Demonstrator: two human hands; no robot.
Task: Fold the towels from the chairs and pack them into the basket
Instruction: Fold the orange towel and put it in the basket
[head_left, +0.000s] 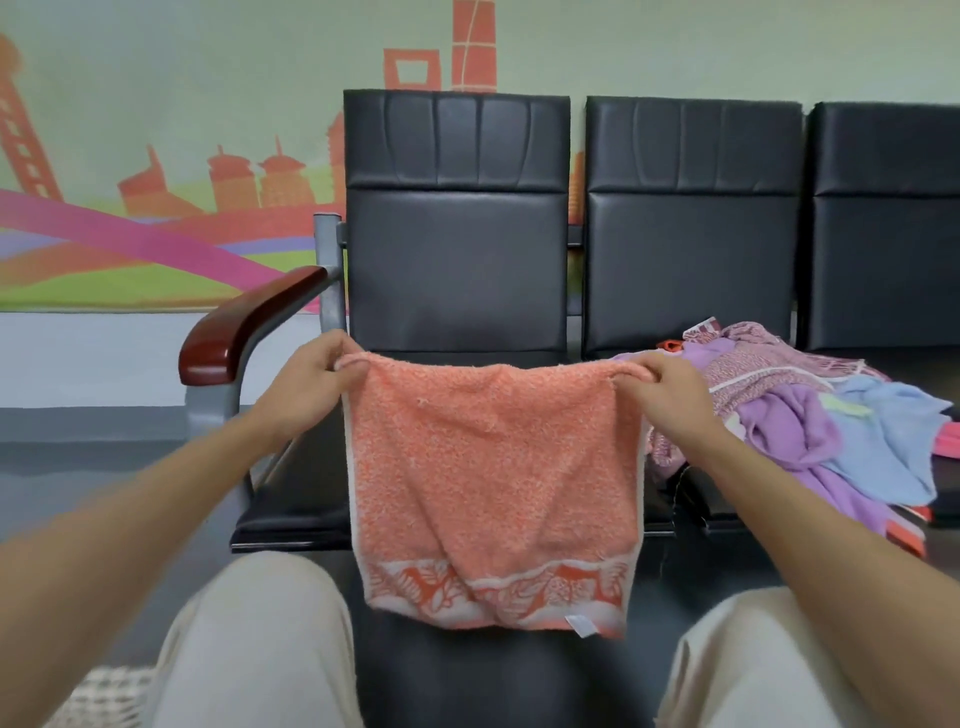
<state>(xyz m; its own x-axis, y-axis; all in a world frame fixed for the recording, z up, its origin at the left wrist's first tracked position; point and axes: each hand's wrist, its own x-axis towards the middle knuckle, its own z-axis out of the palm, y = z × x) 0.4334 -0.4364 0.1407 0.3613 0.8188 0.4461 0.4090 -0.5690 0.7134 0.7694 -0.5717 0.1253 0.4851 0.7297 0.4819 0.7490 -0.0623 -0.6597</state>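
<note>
Hanging in the air between my hands, the orange towel (493, 467) drops in front of the near edge of the left chair (457, 249), its leaf-patterned border and a small white label at the bottom. My left hand (311, 379) pinches the top left corner and my right hand (670, 389) pinches the top right corner, fingers curled tight on the cloth, so the top edge runs nearly level between them with a slight sag. That top edge looks rounded, like a fold and not a hem, so I judge that the towel is doubled once and needs at least one more fold before it is small enough to pack.

Just right of the towel, on the seat of the next chair, lies the pile of towels (810, 415): purple, pale blue and a pink patterned one, all loose and crumpled, some trailing over the near edge of the seat. None of these looks folded, so most of the work is left.

At the near left corner, beside my left knee, a woven checked thing (104, 696) shows in part; it may be the basket, but I cannot tell, nor whether anything is packed in it. To the left of the chair stands a red-brown armrest (244, 327), with a painted wall (156, 208) far behind.
</note>
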